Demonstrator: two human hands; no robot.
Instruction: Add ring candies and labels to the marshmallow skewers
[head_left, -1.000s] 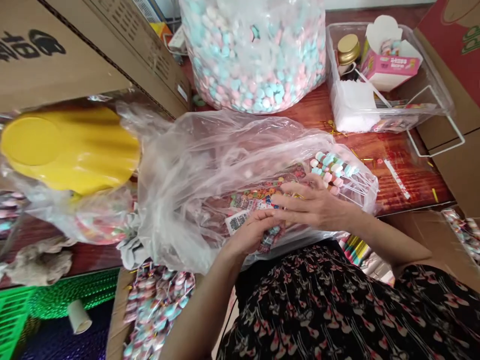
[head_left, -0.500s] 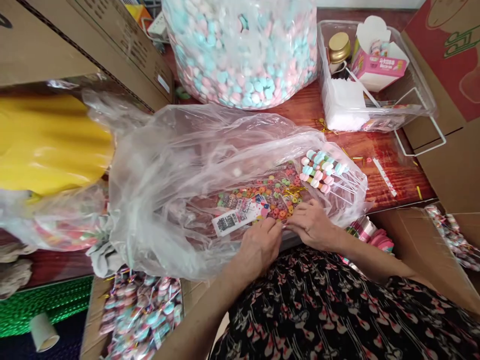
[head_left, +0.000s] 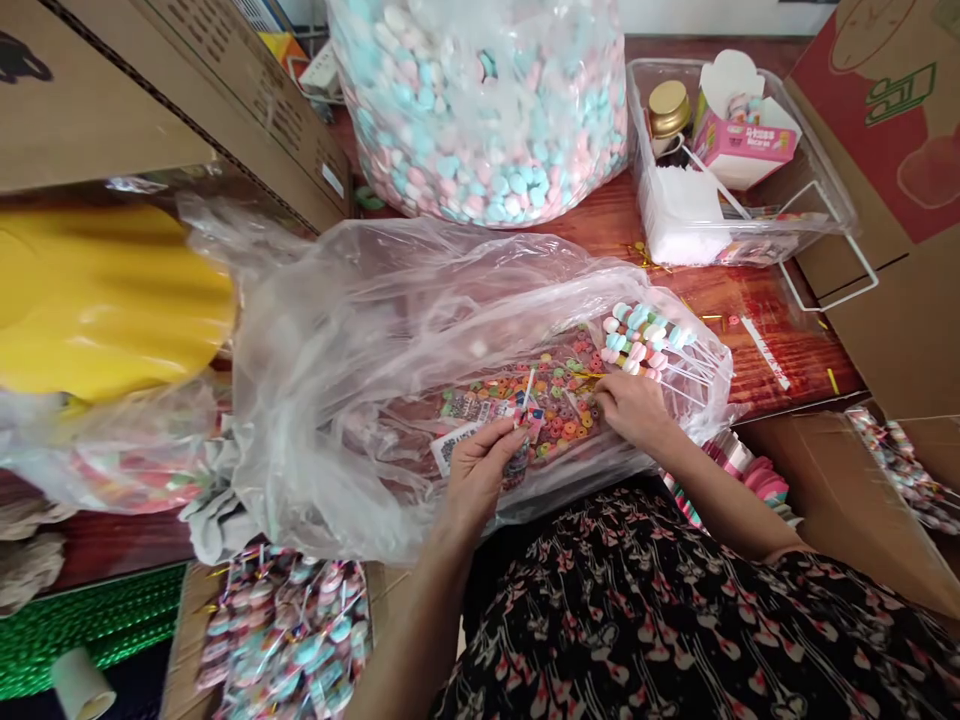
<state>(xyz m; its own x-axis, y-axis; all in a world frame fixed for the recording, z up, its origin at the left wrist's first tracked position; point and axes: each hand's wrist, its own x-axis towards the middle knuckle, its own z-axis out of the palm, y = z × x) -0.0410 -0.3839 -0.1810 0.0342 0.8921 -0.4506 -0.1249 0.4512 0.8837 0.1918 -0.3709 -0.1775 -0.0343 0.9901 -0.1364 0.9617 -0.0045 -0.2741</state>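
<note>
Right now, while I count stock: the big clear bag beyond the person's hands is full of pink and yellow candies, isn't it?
Not yellow: the head view shows the big clear bag is full of pink and pale blue candies, beyond the person's left hand and right hand.

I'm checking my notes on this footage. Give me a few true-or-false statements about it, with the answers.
The left hand holds a thin white stick: true.
The right hand grips a gold-lidded jar: false; its fingers are at coloured ring sweets.
A large clear bag of pink and blue sweets stands beyond the hands: true.
The skewered pastel sweets lie outside the clear plastic bag: false; they lie inside it.
</note>
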